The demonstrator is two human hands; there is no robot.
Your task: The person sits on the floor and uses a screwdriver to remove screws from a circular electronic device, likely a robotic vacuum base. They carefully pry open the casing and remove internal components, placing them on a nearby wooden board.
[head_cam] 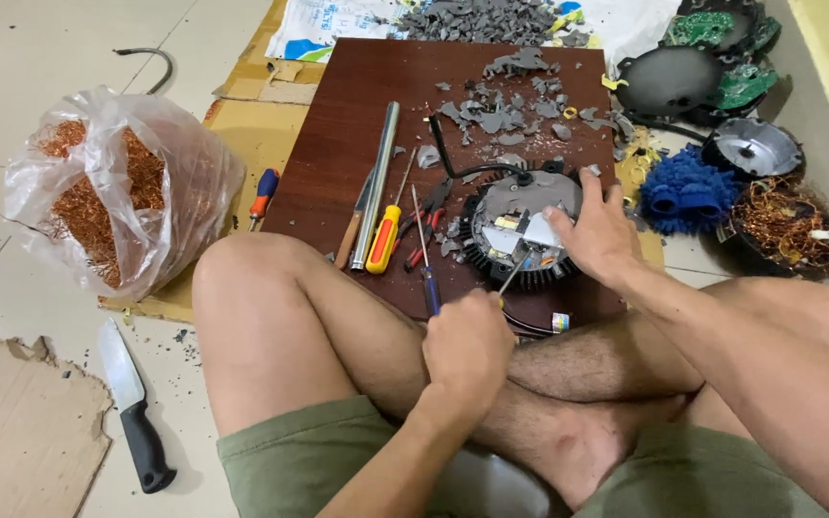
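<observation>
Head view, from your left: a torn cardboard sheet [21,422] lies on the floor, a black-handled knife [131,408] beside it, then a clear bag of copper wire [112,187]. On the dark wooden board [338,125] rest a metal rod [377,182], a yellow-handled screwdriver [385,235] and red pliers [424,230], with grey plastic fragments [506,110] scattered toward the far edge.

Your left hand [467,350] is fisted tight around a screwdriver [513,275] whose tip sits in the round finned motor unit [520,230] at the board's near edge, just beyond your crossed legs. Your right hand [599,230] is spread over the unit's right rim, fingers pressing it down.

The blade points toward your right hand; if the tip skids off the housing under force, it could jab those fingers. The unit could also rotate under your palm, since only your hand holds it. Brittle plastic may snap and fly toward your bare legs. Further right lie a blue mop-like bundle [683,192] and more dismantled units [750,149].
</observation>
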